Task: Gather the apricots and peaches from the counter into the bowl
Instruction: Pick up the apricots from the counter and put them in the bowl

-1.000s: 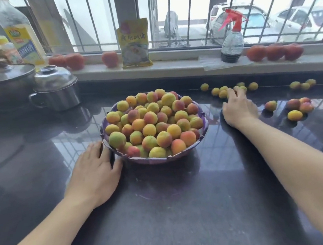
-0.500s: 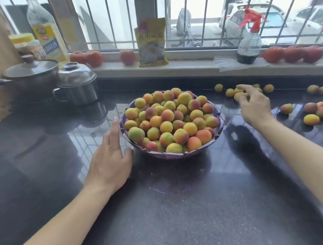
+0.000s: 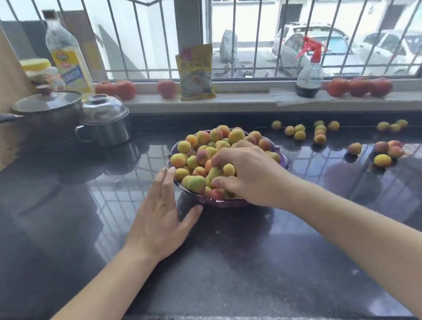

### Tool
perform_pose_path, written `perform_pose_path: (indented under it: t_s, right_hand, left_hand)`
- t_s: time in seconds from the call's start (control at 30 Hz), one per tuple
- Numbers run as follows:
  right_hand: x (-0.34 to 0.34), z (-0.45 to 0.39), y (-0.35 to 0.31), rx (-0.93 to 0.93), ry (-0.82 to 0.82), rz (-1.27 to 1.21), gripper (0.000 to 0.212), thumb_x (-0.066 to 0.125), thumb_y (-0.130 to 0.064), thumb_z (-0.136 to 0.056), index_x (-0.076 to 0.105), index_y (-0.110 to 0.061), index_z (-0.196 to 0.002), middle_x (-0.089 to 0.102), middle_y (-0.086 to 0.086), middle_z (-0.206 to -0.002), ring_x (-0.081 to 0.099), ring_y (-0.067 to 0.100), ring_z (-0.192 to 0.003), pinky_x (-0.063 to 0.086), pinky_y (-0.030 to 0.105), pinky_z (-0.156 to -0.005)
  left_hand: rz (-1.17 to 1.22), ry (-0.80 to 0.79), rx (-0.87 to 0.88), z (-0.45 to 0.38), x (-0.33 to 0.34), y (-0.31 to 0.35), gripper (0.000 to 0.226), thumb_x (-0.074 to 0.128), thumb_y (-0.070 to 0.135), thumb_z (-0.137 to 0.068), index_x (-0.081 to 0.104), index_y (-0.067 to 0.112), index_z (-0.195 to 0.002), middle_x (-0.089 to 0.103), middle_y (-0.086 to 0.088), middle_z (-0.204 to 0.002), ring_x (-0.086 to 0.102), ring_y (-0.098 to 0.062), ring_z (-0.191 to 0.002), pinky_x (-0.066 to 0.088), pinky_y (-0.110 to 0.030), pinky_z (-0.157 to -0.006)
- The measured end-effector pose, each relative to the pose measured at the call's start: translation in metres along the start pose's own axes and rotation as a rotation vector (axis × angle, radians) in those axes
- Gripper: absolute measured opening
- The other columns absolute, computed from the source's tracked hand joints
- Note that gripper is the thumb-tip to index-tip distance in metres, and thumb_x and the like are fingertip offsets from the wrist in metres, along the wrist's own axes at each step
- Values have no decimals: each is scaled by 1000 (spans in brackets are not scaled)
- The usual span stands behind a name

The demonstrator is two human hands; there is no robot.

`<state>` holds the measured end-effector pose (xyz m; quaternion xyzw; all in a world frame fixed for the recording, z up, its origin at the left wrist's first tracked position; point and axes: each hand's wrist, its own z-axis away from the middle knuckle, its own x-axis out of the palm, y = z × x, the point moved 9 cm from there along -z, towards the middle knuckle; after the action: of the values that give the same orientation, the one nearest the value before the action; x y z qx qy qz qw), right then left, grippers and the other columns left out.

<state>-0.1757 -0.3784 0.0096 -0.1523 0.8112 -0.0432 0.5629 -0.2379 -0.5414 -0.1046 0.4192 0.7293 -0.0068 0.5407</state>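
Note:
A purple bowl (image 3: 225, 203) heaped with yellow-orange apricots and peaches stands mid-counter. My right hand (image 3: 248, 174) is over the heap, with an apricot (image 3: 214, 174) pinched between curled fingers and thumb. My left hand (image 3: 158, 218) lies flat on the counter, fingers apart, touching the bowl's left rim. Loose apricots (image 3: 300, 135) lie behind and right of the bowl. A second cluster of fruit (image 3: 382, 160) sits further right, and a few more apricots (image 3: 394, 125) sit by the back wall. Red peaches (image 3: 359, 87) rest on the windowsill.
A lidded pot (image 3: 49, 112) and a lidded steel mug (image 3: 107, 124) stand at back left. On the sill are an oil bottle (image 3: 69, 57), a yellow packet (image 3: 196, 73), a spray bottle (image 3: 309, 75) and more red fruit (image 3: 117, 90). The counter's front edge (image 3: 222, 316) runs below my arms.
My right hand has come from the loose apricots behind the bowl to over the heap, carrying fruit. My left hand stays by the bowl's left rim. The view has shifted left.

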Motion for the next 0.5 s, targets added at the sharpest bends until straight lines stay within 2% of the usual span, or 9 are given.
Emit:
perform_pose_path:
  t_s: [0.1, 0.17, 0.23, 0.3, 0.37, 0.4, 0.43, 0.5]
  right_hand:
    - [10, 1, 1, -23, 20, 77, 25, 65, -43, -94, 66, -32, -116, 63, -12, -110, 45, 14, -103, 40, 36, -96]
    - [13, 0, 5, -16, 31, 61, 24, 64, -44, -94, 68, -31, -115, 63, -11, -114, 44, 14, -103, 41, 37, -96]
    - [10, 2, 10, 0, 70, -16, 24, 63, -40, -96, 69, -30, -117, 62, -11, -116, 44, 13, -106, 40, 33, -94]
    - [-5, 13, 24, 63, 194, -151, 22, 64, -31, -96, 70, -25, -117, 65, -10, -114, 47, 11, -108, 39, 29, -93]
    - [-21, 34, 53, 179, 337, -247, 18, 65, -21, -96, 71, -21, -112, 66, -9, -110, 50, 7, -104, 40, 26, -92]
    - [-27, 48, 73, 246, 383, -262, 16, 64, -16, -95, 72, -19, -109, 66, -8, -107, 52, 8, -102, 42, 26, -91]
    - [-30, 61, 93, 310, 398, -256, 16, 64, -12, -94, 71, -17, -108, 66, -6, -105, 55, 10, -100, 45, 29, -90]
    - [-29, 88, 135, 439, 362, -210, 21, 62, -7, -93, 70, -15, -111, 66, -2, -108, 58, 16, -104, 46, 32, -94]
  left_hand:
    - [-21, 13, -3, 0, -1, 0, 94, 36, 70, -95, 14, 14, -167, 20, -8, -173, 25, -26, -161, 33, -45, -128]
    - [-18, -1, -24, 0, -2, 1, 89, 36, 65, -96, 17, 14, -167, 20, -5, -172, 30, -27, -159, 38, -46, -123]
    - [22, 3, -27, 2, -6, 5, 79, 42, 50, -98, 22, 16, -166, 24, -3, -172, 35, -26, -156, 42, -48, -120]
    - [144, 66, -77, 1, -16, 5, 68, 45, 34, -99, 32, 18, -164, 36, 0, -167, 42, -20, -150, 42, -45, -120]
    - [427, 187, -296, -5, -25, -15, 66, 42, 33, -99, 36, 21, -163, 45, 7, -158, 45, -9, -142, 35, -34, -120]
    - [631, 213, -419, -11, -22, -20, 65, 41, 36, -101, 36, 22, -164, 46, 9, -157, 46, -8, -142, 33, -33, -122]
    - [867, 215, -507, -18, -12, -19, 63, 40, 42, -104, 38, 23, -164, 50, 6, -158, 49, -12, -143, 36, -36, -122]
    - [1270, 173, -608, -30, 14, 2, 60, 36, 55, -107, 57, 19, -151, 67, -6, -145, 64, -25, -135, 50, -43, -110]
